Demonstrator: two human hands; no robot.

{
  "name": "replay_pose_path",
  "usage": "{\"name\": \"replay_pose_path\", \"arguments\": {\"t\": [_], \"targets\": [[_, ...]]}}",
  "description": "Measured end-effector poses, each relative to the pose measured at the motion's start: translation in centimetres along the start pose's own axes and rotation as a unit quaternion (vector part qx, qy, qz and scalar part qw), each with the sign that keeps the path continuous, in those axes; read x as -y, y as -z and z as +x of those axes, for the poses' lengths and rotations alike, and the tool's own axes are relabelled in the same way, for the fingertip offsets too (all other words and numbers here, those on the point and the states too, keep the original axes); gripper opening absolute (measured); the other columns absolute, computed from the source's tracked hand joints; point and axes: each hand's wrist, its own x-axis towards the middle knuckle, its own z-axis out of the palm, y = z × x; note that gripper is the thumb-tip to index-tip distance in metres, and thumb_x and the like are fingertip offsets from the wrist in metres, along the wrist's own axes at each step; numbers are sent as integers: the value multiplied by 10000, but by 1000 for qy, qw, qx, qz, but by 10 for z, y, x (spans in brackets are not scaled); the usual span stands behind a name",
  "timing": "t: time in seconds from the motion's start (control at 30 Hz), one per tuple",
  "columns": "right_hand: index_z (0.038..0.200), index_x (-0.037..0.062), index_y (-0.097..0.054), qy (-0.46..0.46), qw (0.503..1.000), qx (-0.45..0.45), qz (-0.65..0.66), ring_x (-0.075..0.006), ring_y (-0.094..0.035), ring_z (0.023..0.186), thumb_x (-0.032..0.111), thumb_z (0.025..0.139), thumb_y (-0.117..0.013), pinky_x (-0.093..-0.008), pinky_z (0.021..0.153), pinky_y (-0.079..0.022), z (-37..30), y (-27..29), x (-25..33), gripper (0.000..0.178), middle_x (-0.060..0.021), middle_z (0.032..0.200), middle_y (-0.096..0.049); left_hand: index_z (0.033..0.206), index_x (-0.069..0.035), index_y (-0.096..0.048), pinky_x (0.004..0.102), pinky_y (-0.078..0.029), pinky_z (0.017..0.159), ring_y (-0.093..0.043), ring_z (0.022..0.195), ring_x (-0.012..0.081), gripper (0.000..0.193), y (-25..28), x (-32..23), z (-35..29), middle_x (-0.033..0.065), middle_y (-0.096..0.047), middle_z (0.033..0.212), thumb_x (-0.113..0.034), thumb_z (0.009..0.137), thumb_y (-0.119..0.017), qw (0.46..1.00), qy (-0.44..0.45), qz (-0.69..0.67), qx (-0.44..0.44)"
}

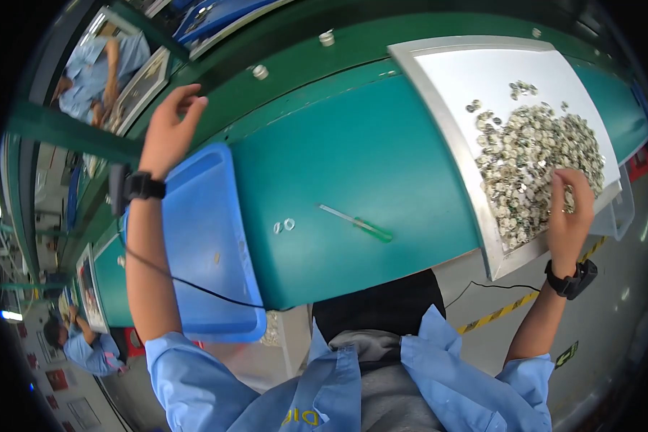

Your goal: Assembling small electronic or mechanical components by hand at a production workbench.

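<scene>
My left hand is raised over the far end of a blue plastic tray, its fingers curled but apart, with nothing visible in them. At the right, my right hand reaches over a heap of small round silvery parts. Its thumb and forefinger come together in a pinch; whatever may be between them is too small to tell. The parts lie on the white surface of a metal-framed board. Between the hands, a green-handled screwdriver rests on the green mat, near two small pale rings.
White cap-like pieces stand on the green ledge behind the mat. Below the board's right side sits a clear plastic bin. A black cable crosses the blue tray from my left wrist. Two other people work at the left.
</scene>
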Motion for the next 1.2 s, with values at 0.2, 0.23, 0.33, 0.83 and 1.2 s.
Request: {"name": "replay_pose_path", "arguments": {"t": [0.2,0.23,0.33,0.83,1.2], "targets": [[992,4,-609,-20,994,22,102,-111,-580,816,106,1041,-499,-284,771,-481,-10,-2,3,157,-60,944,-654,1155,-5,-665,312,-498,844,-647,933,210,296,81,31,-155,111,-704,990,-193,926,-660,992,84,90,-15],[1026,6,-593,-20,987,16,160,-112,-569,799,103,1044,-491,-279,751,-473,-12,-7,7,142,-60,927,-642,1145,-5,-669,312,-498,844,-648,932,213,295,88,40,-181,112,-702,983,-191,916,-672,989,110,100,1],[1093,8,-561,-23,964,2,266,-114,-546,764,97,1050,-475,-268,709,-456,-19,-15,13,131,-60,892,-617,1116,-7,-676,325,-505,832,-652,930,218,283,86,58,-240,118,-702,981,-182,893,-692,984,127,119,-26],[1079,-4,-545,-56,875,161,453,-96,-517,780,-40,963,-551,-220,690,-430,-66,-26,110,122,-62,985,-535,1085,-49,-683,426,-529,824,-653,941,336,259,99,155,-304,155,-641,1054,-170,856,-692,911,249,303,-128],[1102,-62,-671,28,779,241,578,-253,-652,933,-121,843,-653,-381,856,-552,-70,-47,167,267,-195,1129,-607,1178,15,-651,348,-490,901,-628,1027,253,258,109,147,-318,144,-648,1131,-93,950,-595,952,98,254,-141]]}}
